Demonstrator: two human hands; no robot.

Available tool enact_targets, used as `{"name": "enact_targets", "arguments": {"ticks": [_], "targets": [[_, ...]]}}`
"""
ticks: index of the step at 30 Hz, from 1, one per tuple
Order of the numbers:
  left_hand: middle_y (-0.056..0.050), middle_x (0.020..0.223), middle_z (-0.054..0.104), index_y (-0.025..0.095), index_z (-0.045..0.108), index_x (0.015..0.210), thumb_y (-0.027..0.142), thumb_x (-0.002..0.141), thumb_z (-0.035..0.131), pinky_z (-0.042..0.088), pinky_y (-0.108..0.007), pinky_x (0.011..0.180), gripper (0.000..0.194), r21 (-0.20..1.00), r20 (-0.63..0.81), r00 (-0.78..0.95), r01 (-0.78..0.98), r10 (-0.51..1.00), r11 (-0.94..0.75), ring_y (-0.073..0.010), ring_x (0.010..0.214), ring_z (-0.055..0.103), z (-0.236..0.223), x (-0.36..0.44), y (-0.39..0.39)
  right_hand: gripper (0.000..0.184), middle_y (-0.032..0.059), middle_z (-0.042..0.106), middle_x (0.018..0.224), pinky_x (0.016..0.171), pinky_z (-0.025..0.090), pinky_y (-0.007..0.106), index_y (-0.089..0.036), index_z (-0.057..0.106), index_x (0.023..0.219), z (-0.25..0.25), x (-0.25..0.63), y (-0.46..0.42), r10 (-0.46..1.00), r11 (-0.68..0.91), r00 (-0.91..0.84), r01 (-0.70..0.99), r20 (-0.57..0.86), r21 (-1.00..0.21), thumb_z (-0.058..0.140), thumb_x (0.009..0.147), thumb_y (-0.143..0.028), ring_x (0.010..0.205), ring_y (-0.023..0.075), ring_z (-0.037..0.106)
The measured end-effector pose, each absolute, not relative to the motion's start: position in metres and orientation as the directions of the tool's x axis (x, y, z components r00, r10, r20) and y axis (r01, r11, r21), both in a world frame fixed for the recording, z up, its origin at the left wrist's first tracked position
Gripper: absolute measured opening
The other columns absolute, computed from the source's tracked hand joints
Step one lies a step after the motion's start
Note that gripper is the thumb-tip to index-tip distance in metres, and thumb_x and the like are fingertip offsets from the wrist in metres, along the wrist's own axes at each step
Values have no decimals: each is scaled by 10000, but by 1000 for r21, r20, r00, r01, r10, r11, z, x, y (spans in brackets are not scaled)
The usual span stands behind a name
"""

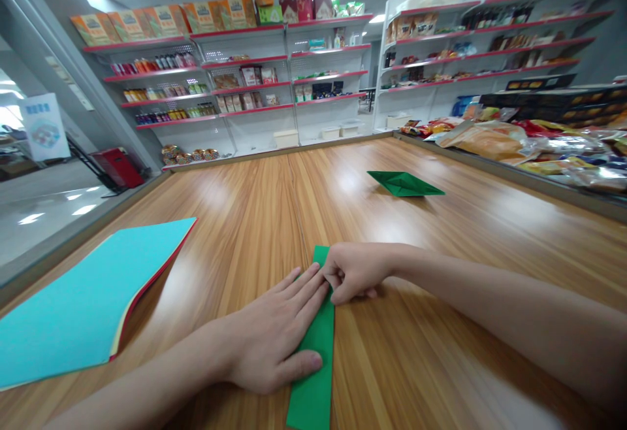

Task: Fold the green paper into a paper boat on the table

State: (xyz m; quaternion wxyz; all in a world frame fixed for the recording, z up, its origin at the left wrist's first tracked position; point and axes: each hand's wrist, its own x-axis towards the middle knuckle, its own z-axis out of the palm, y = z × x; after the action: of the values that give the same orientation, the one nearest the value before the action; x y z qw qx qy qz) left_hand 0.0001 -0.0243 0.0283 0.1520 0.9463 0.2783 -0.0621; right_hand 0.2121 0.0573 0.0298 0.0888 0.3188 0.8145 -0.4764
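Observation:
A narrow strip of folded green paper [313, 378] lies lengthwise on the wooden table in front of me. My left hand [279, 325] rests flat across its middle, fingers stretched out and thumb apart. Against the strip's right edge, near the far end, my right hand [355, 270] is curled with its fingers bent in, knuckles touching the paper beside my left fingertips. Whether the right fingers pinch the edge is hidden. Farther off to the right sits a folded green paper boat shape [405, 183], apart from both hands.
A stack of coloured paper sheets [108, 280], light blue on top, lies at the left. The wooden table [235, 208] has a raised rim. Packaged snacks [499, 142] are heaped beyond its right edge. Stocked shelves [255, 110] stand behind, and a red cart [117, 167] at far left.

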Motion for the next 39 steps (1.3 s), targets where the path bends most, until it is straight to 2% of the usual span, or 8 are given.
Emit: {"name": "enact_targets", "arguments": {"ticks": [7,23,30,39], "targets": [[-136,1532,-88,114,-15,1500,552,926,362,81,-485,1173,815,301,-171,853,521,492,-799,-314,1416,-37,26,-2,-24,116,-61,496,470,343,355,164,-155,526,642,30,217,64,512,308,-738,635,-440,-708,596,661,-245,375,79,481],[-135,1536,-92,126,-8,1504,543,920,389,57,-489,1171,820,316,-197,841,540,503,-780,-318,1417,-46,29,-4,-28,126,-60,483,422,311,318,150,-156,541,671,27,225,77,565,277,-716,632,-409,-724,583,698,-272,356,87,475],[-133,1541,-79,133,2,1506,532,919,401,60,-479,1174,815,313,-195,844,537,500,-783,-312,1419,-32,28,-4,-28,121,-62,498,432,320,346,147,-156,523,673,25,224,79,573,229,-702,632,-423,-740,589,707,-252,363,88,504],[-133,1533,-117,106,2,1501,557,924,352,43,-479,1173,812,290,-238,829,559,507,-777,-299,1418,-68,29,-4,-31,138,-63,515,393,332,359,138,-162,498,672,13,231,94,650,194,-658,628,-381,-753,589,725,-251,345,84,508]]}}
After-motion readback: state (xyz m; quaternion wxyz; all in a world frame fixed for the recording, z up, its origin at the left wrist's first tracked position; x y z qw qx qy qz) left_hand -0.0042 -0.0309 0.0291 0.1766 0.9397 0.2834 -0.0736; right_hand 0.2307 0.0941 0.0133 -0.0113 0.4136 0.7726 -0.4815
